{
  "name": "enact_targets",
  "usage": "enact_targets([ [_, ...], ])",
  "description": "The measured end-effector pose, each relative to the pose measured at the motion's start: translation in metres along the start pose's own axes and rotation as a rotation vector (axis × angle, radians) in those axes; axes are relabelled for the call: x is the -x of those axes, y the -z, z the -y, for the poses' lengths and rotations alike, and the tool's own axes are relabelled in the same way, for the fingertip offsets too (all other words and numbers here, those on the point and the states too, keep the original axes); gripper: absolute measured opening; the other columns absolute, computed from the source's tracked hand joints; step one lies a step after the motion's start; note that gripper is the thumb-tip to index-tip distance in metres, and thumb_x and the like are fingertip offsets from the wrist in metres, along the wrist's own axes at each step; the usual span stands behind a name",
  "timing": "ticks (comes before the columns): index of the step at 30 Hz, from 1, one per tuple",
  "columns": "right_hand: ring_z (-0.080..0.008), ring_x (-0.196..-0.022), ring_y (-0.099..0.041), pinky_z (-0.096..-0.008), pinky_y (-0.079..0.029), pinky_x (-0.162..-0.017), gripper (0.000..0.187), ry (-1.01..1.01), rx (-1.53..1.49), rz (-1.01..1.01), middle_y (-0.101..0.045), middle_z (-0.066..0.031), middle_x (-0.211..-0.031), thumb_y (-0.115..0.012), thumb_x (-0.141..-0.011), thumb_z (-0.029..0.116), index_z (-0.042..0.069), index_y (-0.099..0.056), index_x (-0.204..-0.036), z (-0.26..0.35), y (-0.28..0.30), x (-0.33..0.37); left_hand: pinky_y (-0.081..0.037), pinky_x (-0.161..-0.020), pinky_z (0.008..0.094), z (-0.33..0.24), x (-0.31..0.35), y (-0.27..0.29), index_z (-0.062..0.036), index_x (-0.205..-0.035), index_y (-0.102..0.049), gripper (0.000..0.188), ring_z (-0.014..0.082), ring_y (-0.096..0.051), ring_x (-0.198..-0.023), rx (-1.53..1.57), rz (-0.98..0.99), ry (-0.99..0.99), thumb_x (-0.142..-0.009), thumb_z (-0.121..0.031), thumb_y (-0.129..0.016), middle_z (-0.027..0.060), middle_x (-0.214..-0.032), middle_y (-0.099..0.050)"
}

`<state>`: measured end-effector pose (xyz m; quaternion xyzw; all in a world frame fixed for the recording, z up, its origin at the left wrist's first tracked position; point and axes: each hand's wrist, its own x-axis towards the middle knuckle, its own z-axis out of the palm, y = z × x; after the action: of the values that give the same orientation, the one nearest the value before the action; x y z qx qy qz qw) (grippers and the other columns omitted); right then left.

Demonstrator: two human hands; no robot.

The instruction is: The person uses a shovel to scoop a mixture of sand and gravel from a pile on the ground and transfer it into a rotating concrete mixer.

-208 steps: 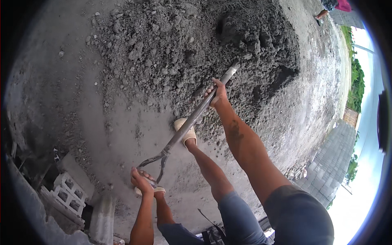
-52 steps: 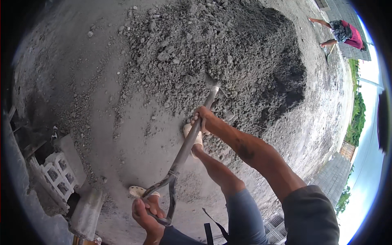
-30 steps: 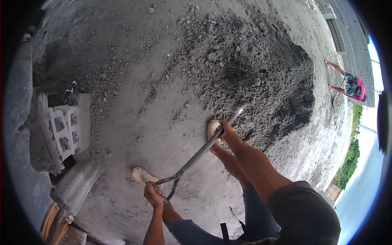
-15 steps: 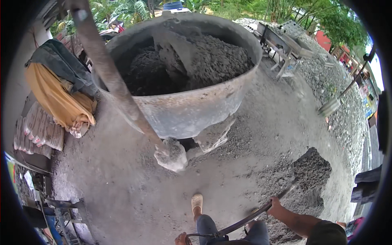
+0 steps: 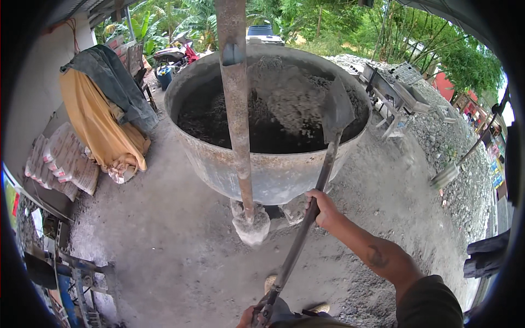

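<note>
"Shovel (image 5: 298, 240): where do you have it?"

"Its blade (image 5: 338, 106) is over the right side of the tub (image 5: 295, 176). Your right hand (image 5: 321, 209) is wrapped round the shaft; your left hand (image 5: 247, 317), partly cut off by the lower edge, looks closed on the handle end."

"Which step are you on?"

"Tipping a load in, I'd judge: blurred grey mix (image 5: 295, 104) shows beside the blade. Next you'd want to empty the blade fully, then draw it back, clear of the rusty pole (image 5: 238, 126)."
</note>
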<state>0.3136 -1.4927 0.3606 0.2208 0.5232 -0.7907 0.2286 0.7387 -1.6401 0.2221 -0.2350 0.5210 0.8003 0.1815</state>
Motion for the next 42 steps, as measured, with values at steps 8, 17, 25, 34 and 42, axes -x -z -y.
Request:
enact_targets([
  [8, -0.0191, -0.057, -0.052, -0.0397, -0.045, -0.058, 0.013, 0.194, -0.51, -0.233, -0.049, -0.0008, -0.066, -0.062, -0.083, 0.022, 0.016, -0.051, -0.078, -0.032, 0.132, 0.097, -0.046, -0.045, 0.0369, -0.044, -0.04, 0.053, -0.0049, -0.095, -0.053, 0.034, 0.0223, -0.054, -0.048, -0.043, -0.296, 0.183, -0.095, -0.039, -0.05, 0.0107, -0.059, -0.056],
  [17, -0.0167, -0.052, -0.053, -0.0345, -0.049, -0.051, 0.016, -0.173, -0.766, -1.08, -0.051, -0.003, -0.061, -0.065, -0.085, 0.019, 0.008, -0.055, -0.08, -0.267, 0.369, 0.071, -0.037, -0.039, 0.0296, -0.029, -0.114, -0.092, -0.0085, -0.075, -0.042, 0.039, 0.0168, -0.046, -0.038, -0.471, -0.125, 0.032, -0.099, -0.038, -0.05, 0.0037, -0.048, -0.043],
  [25, -0.0195, -0.061, -0.06, -0.0339, -0.052, -0.053, 0.024, -0.523, -1.123, -0.983, -0.056, -0.0081, -0.076, -0.063, -0.084, 0.009, 0.005, -0.054, -0.106, -0.502, 0.316, -0.001, -0.035, -0.103, 0.0595, 0.018, -0.159, 0.113, -0.0011, -0.131, -0.052, 0.055, 0.0356, -0.056, -0.108, -1.806, 0.32, -0.205, -0.094, -0.043, -0.054, 0.0163, -0.105, -0.064],
  [34, -0.022, -0.056, -0.059, -0.0385, -0.054, -0.05, 0.016, -0.472, -0.949, -1.068, -0.056, -0.0103, -0.069, -0.061, -0.083, 0.011, -0.001, -0.054, -0.092, -0.604, 0.535, -0.045, -0.044, -0.044, 0.0297, 0.193, -0.281, -0.122, -0.0068, -0.078, -0.043, 0.034, 0.0154, -0.047, -0.041, -0.937, -0.116, 0.276, -0.098, -0.031, -0.055, 0.0051, -0.054, -0.046],
  [42, -0.0247, -0.051, -0.059, -0.0376, -0.048, -0.046, 0.011, -0.527, -0.692, -1.399, -0.058, -0.0135, -0.063, -0.055, -0.076, 0.006, -0.001, -0.058, -0.068, -0.669, 0.989, 0.023, -0.041, -0.041, 0.0297, 0.55, -0.343, -0.371, -0.0082, -0.084, -0.045, 0.038, 0.0132, -0.043, -0.043, -0.76, -0.017, 0.483, -0.098, -0.042, -0.056, 0.0012, -0.059, -0.046],
])
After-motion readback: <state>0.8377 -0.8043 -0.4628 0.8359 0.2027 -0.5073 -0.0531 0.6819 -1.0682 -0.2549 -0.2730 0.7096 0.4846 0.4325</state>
